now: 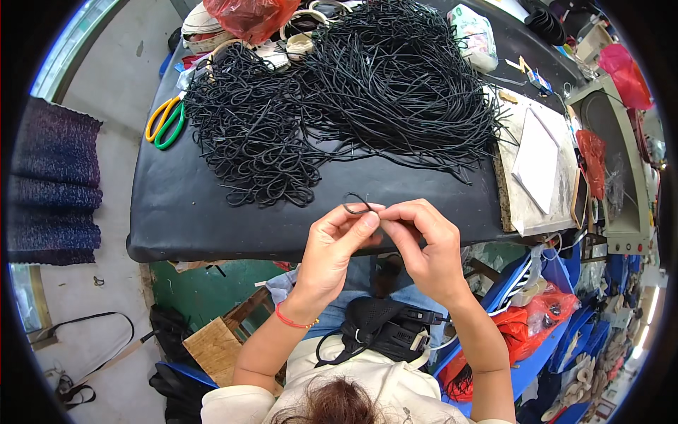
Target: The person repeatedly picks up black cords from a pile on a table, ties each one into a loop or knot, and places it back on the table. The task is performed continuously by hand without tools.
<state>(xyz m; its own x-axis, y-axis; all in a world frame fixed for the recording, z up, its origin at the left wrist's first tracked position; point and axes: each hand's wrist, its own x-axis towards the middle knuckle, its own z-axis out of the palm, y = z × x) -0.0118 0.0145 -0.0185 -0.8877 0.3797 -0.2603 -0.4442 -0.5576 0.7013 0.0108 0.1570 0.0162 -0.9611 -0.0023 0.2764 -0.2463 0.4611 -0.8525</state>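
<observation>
Above the table's near edge, my left hand (337, 244) pinches a thin black cord (358, 198) that bends in a small loop over the fingertips. My right hand (427, 244) meets it, thumb and forefinger pressed together at the cord's end; the exact grip there is hidden by the fingers. Beyond my hands lies a large heap of long, fairly straight black cords (402, 85). To its left is a pile of curled, looped black cords (251, 127).
Scissors (167, 121) with yellow and green handles lie at the table's left. A board (540, 159) bearing white paper sits at the right. A red plastic bag (251, 15) and a white-green bag (473, 37) stand at the back. A black pouch (385, 332) rests at my waist.
</observation>
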